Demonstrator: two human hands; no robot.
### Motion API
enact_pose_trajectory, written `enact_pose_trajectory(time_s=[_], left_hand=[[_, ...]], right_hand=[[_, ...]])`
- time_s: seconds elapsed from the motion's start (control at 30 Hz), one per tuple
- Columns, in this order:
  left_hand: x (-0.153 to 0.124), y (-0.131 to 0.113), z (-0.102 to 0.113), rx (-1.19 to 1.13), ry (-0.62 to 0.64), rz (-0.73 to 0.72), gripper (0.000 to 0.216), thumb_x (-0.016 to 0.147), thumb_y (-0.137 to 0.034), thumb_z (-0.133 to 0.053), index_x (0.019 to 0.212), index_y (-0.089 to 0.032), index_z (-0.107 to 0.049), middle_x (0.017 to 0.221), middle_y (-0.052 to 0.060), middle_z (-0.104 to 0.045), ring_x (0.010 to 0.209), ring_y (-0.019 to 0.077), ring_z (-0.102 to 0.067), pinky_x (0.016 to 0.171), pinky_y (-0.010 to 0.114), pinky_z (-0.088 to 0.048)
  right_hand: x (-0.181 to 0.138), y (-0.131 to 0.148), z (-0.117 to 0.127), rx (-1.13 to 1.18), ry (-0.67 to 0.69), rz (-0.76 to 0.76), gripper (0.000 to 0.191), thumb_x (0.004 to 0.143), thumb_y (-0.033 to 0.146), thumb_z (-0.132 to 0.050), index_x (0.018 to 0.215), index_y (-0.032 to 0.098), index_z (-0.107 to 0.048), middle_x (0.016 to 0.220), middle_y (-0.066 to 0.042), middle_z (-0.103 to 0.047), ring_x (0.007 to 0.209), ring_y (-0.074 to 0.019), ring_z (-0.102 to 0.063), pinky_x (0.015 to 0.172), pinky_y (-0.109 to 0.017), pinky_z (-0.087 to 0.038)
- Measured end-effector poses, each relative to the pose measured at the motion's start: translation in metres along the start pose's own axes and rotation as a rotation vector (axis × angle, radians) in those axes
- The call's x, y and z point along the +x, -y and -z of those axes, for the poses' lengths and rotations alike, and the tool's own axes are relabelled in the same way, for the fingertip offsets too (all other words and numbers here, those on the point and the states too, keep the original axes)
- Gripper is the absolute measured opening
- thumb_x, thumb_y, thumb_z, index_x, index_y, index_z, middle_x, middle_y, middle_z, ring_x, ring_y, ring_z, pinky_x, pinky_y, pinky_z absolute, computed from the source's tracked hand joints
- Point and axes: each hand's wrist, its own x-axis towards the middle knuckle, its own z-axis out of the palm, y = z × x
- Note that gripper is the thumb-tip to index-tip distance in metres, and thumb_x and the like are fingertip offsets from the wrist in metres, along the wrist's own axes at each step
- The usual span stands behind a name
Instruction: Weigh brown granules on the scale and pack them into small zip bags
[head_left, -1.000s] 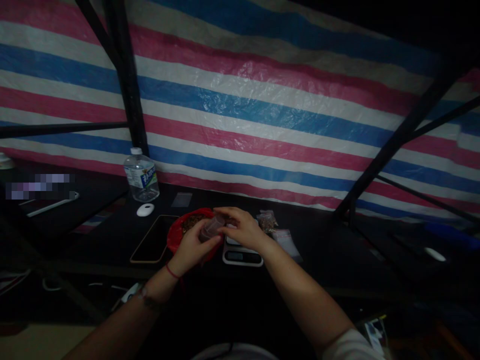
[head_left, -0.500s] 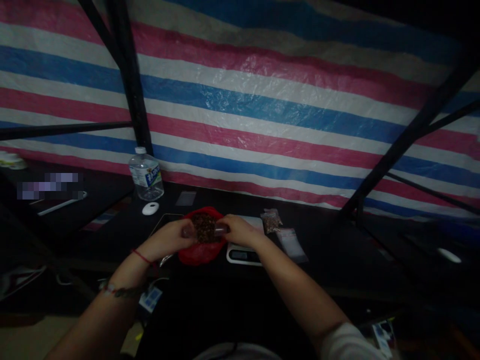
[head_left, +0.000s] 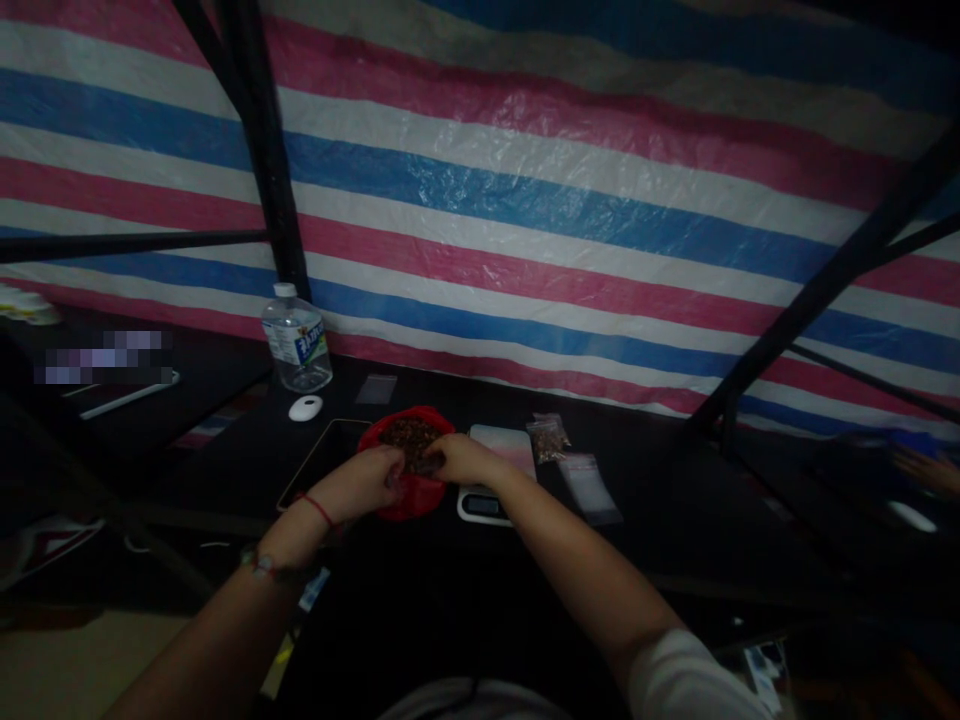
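Note:
A red plastic bag (head_left: 409, 498) stands open on the black table, with small brown granules (head_left: 409, 435) inside. My left hand (head_left: 379, 475) is at the bag's near left edge, its fingers curled together; whatever they hold is hidden. From the right, my right hand (head_left: 459, 460) reaches over the rim, closed fingertips down at the granules. Something see-through seems to be in them, too dim to name. Just right of the bag, partly under my right forearm, is a white digital scale (head_left: 501, 442).
Right of the scale lie a filled zip bag (head_left: 549, 438) and clear zip bags (head_left: 589, 488). Another clear bag (head_left: 376, 389), a white mouse (head_left: 306, 408), a plastic bottle (head_left: 298, 345) and a dark tablet-like slab (head_left: 330, 455) are leftward. Another person's hand (head_left: 934, 467) shows far right.
My left hand has drawn back from over the granules to the bag's near left edge. My right fingertips have moved lower into the bag. The view has shifted slightly.

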Motion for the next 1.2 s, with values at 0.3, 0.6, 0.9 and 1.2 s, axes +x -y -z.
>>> enact_pose_trajectory(time_s=[0.3,0.6,0.9,1.2], left_hand=[[-0.003,0.001,0.013,-0.244,0.086,0.009,0.01,0.065,-0.029,-0.059,0.067,-0.02,-0.054,0.065,-0.002,-0.055,0.06,0.0142,-0.049,0.053,0.023,-0.034],[-0.002,0.026,0.026,-0.161,-0.069,0.15,0.017,0.064,-0.033,-0.058,0.075,-0.02,-0.059,0.073,0.001,-0.062,0.067,0.0177,-0.058,0.061,0.025,-0.042],[0.005,0.015,0.013,-0.159,-0.128,0.14,0.02,0.071,-0.04,-0.055,0.073,-0.021,-0.058,0.069,0.002,-0.064,0.064,0.0183,-0.059,0.058,0.026,-0.04],[0.006,0.005,0.015,-0.341,-0.225,0.07,0.025,0.075,-0.039,-0.053,0.088,-0.019,-0.063,0.089,0.006,-0.069,0.077,0.0196,-0.062,0.07,0.03,-0.048]], right_hand=[[0.014,0.003,-0.02,0.113,-0.085,-0.128,0.022,0.069,0.019,-0.066,0.09,0.02,-0.071,0.087,-0.002,-0.072,0.079,-0.0167,-0.065,0.067,-0.023,-0.046],[0.015,0.01,-0.017,0.029,-0.072,-0.084,0.016,0.07,0.022,-0.064,0.083,0.017,-0.072,0.082,-0.005,-0.071,0.073,-0.0173,-0.063,0.064,-0.023,-0.043],[0.02,0.011,-0.022,0.168,-0.136,-0.153,0.019,0.067,0.024,-0.069,0.085,0.019,-0.069,0.083,-0.003,-0.07,0.074,-0.016,-0.063,0.064,-0.023,-0.045],[0.018,0.006,-0.023,0.453,-0.239,-0.163,0.044,0.062,0.013,-0.074,0.104,0.02,-0.064,0.099,-0.002,-0.069,0.088,-0.0156,-0.064,0.08,-0.027,-0.049]])
